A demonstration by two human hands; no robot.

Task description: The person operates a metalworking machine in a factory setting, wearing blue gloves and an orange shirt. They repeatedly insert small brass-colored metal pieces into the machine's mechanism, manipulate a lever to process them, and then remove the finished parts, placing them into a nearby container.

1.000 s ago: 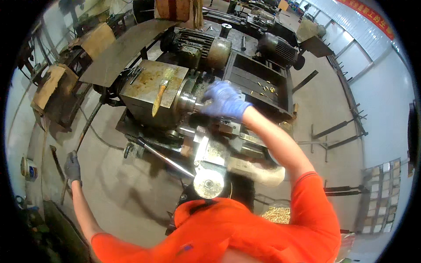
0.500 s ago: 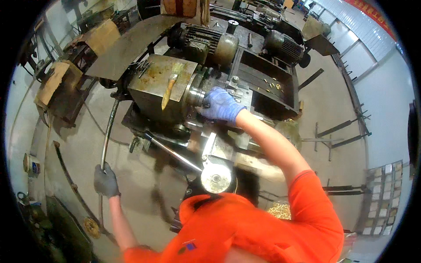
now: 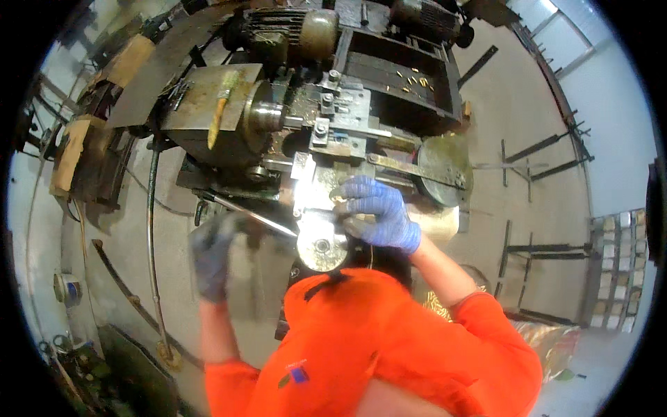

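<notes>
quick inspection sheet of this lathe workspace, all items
surface: grimy metal lathe bed, stained concrete floor around it
job's things: round handwheel at the lathe front, slim metal lever beside it
clutter: small brass-coloured pieces in the rear tray
hands: right hand in blue glove rests by the handwheel; left hand in grey glove, blurred, near the lever
cables: dark hose running down the floor
surroundings: electric motor behind, metal frames on the right
</notes>
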